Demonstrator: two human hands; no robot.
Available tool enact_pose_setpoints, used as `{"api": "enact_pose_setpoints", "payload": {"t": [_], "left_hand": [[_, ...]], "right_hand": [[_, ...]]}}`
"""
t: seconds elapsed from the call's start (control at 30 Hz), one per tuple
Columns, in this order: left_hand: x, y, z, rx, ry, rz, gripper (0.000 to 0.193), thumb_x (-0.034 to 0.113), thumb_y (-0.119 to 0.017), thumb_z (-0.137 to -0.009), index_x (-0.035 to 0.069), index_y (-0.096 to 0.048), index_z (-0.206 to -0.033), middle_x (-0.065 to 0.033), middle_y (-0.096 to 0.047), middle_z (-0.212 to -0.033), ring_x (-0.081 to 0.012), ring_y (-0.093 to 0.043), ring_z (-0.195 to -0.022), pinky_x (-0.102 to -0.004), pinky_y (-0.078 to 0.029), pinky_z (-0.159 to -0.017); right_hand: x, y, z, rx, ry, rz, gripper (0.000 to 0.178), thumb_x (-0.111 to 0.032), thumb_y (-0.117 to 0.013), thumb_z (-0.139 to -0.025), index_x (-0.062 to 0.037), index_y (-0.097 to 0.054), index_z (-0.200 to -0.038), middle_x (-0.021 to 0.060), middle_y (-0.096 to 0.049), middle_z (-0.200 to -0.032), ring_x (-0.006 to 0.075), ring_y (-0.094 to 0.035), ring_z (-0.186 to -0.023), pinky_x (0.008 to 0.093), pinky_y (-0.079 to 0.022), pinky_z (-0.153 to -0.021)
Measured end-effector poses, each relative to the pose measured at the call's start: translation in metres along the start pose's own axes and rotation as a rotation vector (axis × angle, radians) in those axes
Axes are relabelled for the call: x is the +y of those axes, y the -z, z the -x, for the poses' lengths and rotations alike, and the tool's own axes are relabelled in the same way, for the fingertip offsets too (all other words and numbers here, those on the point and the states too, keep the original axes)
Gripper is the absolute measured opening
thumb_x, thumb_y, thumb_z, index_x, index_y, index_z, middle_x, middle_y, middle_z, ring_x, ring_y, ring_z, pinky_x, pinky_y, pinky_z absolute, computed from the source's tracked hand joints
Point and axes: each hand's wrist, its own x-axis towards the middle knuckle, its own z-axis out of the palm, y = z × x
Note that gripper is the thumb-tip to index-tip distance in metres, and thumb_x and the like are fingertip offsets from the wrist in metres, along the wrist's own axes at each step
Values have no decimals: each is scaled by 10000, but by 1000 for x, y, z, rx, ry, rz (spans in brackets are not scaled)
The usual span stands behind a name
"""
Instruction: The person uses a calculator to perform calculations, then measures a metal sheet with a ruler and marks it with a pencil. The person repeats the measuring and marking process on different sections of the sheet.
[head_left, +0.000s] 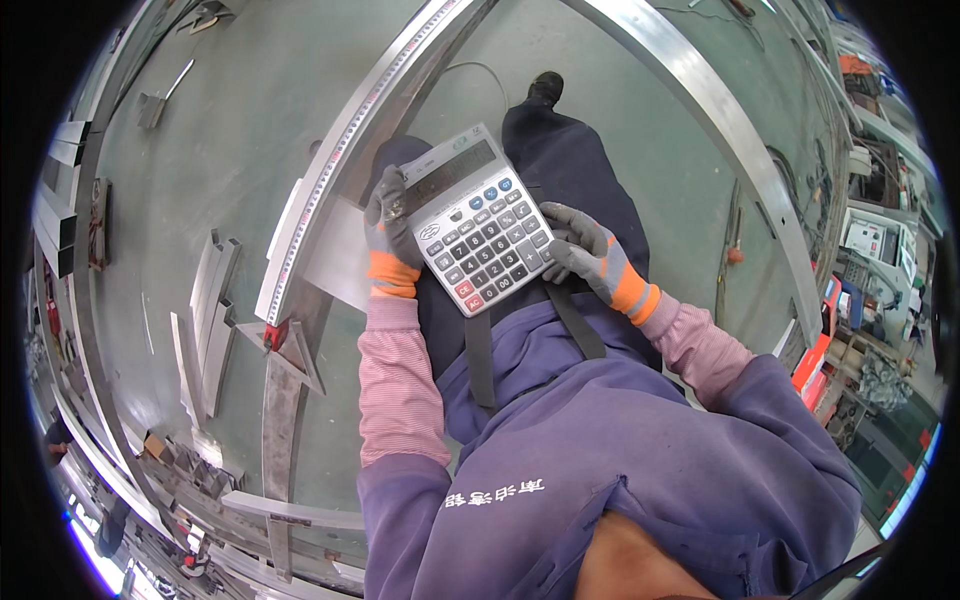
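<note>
Calculator [483, 222]: held over your lap; long axis diagonal, display end toward upper left, away from you; grey body, dark and blue keys, one red key
Left hand [389, 232]: gloved; clasps its left edge
Right hand [583, 252]: gloved; fingers curled at its right edge

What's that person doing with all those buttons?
A person in a purple hoodie is standing on a green workshop floor and holding a grey calculator in front of them. The left hand, in a grey and orange glove, grips the calculator's left edge. The right hand, gloved the same way, rests at its right edge with fingers by the keys. Long metal bars lie on the floor around the person's feet, and shorter metal pieces lie further left.
</note>
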Motion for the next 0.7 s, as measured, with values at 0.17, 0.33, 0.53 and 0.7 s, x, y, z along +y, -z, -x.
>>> {"api": "enact_pose_setpoints", "payload": {"t": [0.17,0.33,0.53,0.7], "left_hand": [[2,0,2,-14,-9,-4,429,409,-648,-987,10,-633,-1140,-78,-673,-1043,-163,-671,-911,-327,-586,-775],[-1,2,-1,-3,-12,20,419,414,-653,-984,21,-644,-1129,-59,-666,-1043,-151,-658,-917,-324,-571,-792],[-2,6,-2,-20,-35,-49,433,425,-646,-986,26,-650,-1154,-44,-660,-1052,-138,-638,-943,-324,-555,-815],[-6,11,-3,-17,-34,-31,440,424,-640,-989,22,-649,-1169,-45,-652,-1073,-135,-625,-987,-326,-547,-840]], "right_hand": [[5,1,-1,-15,36,31,659,-300,-602,-995,70,-356,-1482,136,-670,-1099,136,-669,-833,258,-555,-719],[5,-1,0,-3,39,36,675,-353,-608,-998,74,-378,-1468,127,-675,-1080,126,-666,-818,255,-552,-717],[4,-1,0,2,20,44,664,-370,-612,-996,71,-407,-1449,112,-680,-1043,112,-660,-800,250,-549,-708],[6,-2,-1,15,7,37,635,-369,-608,-998,72,-443,-1424,106,-678,-1036,108,-656,-786,250,-550,-698]]}}
